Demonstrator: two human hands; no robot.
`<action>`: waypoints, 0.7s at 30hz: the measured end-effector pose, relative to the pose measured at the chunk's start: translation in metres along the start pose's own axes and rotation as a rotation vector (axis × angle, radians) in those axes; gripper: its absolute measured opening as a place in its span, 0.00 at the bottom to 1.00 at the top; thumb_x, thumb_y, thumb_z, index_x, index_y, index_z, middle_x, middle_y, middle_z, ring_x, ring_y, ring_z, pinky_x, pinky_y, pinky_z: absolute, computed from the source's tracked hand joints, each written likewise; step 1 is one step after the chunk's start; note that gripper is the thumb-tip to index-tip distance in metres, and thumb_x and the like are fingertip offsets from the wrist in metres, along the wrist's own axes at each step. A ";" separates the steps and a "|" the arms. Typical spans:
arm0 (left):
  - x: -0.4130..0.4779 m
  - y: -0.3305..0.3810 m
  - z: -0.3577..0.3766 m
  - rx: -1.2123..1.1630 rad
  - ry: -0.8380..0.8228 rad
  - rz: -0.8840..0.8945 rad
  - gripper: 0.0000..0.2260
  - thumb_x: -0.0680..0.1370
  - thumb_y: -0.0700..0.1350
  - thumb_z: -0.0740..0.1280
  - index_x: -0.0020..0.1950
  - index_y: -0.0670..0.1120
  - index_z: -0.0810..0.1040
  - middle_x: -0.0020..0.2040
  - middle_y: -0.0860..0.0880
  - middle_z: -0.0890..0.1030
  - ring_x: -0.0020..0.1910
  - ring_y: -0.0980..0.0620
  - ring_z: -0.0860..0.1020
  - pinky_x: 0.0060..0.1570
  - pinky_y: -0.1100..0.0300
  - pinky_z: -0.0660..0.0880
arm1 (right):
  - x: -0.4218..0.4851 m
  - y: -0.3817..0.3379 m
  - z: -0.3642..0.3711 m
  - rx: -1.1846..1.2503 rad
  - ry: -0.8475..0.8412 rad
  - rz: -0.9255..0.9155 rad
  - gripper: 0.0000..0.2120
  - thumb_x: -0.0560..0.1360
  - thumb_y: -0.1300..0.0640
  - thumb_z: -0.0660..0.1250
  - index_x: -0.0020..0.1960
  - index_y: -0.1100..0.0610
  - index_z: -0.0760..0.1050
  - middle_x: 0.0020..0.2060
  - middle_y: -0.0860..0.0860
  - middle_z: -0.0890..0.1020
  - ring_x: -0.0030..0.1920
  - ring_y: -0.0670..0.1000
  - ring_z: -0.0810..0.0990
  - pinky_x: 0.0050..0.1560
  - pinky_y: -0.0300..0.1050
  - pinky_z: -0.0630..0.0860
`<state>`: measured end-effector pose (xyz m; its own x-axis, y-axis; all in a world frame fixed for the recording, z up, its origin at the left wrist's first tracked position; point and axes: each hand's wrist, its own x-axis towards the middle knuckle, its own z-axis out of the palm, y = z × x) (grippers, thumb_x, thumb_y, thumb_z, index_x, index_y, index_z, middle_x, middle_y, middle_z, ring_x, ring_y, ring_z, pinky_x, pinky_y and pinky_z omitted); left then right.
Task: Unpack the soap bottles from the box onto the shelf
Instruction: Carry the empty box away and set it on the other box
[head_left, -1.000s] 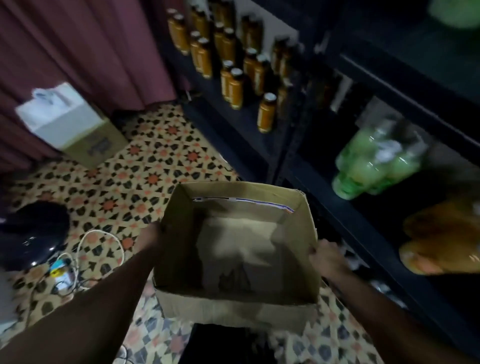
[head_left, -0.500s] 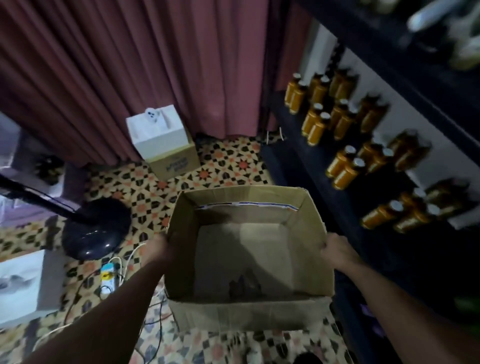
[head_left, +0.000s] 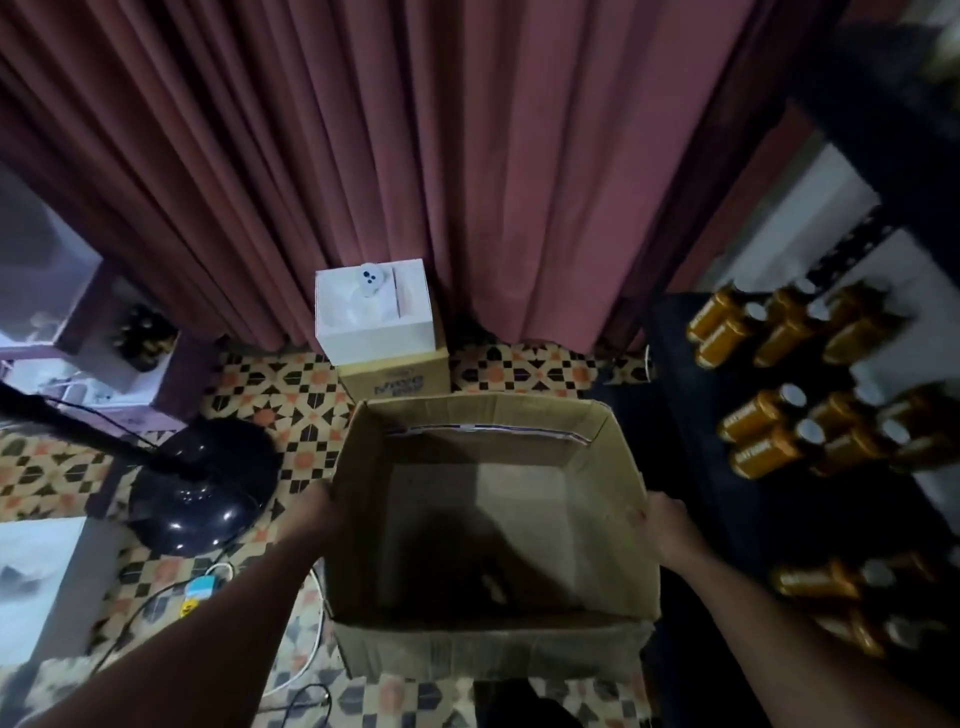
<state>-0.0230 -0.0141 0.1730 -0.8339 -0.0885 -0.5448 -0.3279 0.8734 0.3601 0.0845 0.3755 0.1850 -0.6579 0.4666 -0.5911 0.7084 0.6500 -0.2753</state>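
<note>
the unpacking looks all but finished. the open brown cardboard box (head_left: 483, 404) shows a bare floor and bare inner walls, with no bottle standing in it. only a small dark shape lies by its near wall, too dim to name. the amber soap bottles with pale caps (head_left: 763, 449) lie in clusters on the dark shelf (head_left: 691, 415) at the right, from its far end to its near end, just beside the box's right wall. what is left, as i judge it, is to check that dark shape and put the empty box aside.

the left hand (head_left: 311, 506) is against the outside of the box's left wall. its fingers are hidden behind the cardboard, so i cannot tell how they are set. the right hand (head_left: 662, 525) grips the right wall at the rim, thumb at the edge and fingers down the outer side.

beyond the far wall, at the foot of the maroon pleated curtain (head_left: 415, 156), a white square box (head_left: 374, 317) sits on a small tan carton (head_left: 395, 382); what they hold is not visible. a glossy black round stand base (head_left: 202, 488) rests on the patterned tile floor (head_left: 291, 410) to the left.
</note>
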 end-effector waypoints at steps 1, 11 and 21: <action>0.023 0.011 -0.004 -0.024 0.002 -0.020 0.10 0.81 0.44 0.61 0.42 0.43 0.75 0.45 0.40 0.82 0.40 0.45 0.79 0.42 0.53 0.76 | 0.026 -0.014 -0.011 -0.010 0.002 -0.002 0.13 0.81 0.57 0.61 0.61 0.62 0.77 0.52 0.58 0.81 0.51 0.58 0.81 0.43 0.44 0.72; 0.141 0.067 -0.018 -0.073 -0.089 -0.096 0.04 0.80 0.41 0.63 0.46 0.45 0.74 0.43 0.45 0.79 0.42 0.49 0.80 0.46 0.52 0.80 | 0.165 -0.088 -0.032 -0.077 -0.047 0.017 0.12 0.82 0.55 0.61 0.60 0.62 0.76 0.51 0.58 0.81 0.52 0.57 0.81 0.42 0.43 0.70; 0.312 0.059 0.038 0.082 -0.175 -0.050 0.08 0.81 0.42 0.61 0.42 0.46 0.72 0.42 0.45 0.78 0.37 0.53 0.77 0.37 0.59 0.77 | 0.314 -0.110 0.055 -0.035 -0.086 0.094 0.18 0.80 0.51 0.61 0.57 0.66 0.77 0.47 0.61 0.80 0.51 0.60 0.81 0.42 0.42 0.68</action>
<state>-0.2858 0.0282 -0.0042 -0.7249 -0.0547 -0.6867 -0.3240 0.9068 0.2698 -0.1856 0.4176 -0.0124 -0.5636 0.4743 -0.6763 0.7555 0.6270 -0.1899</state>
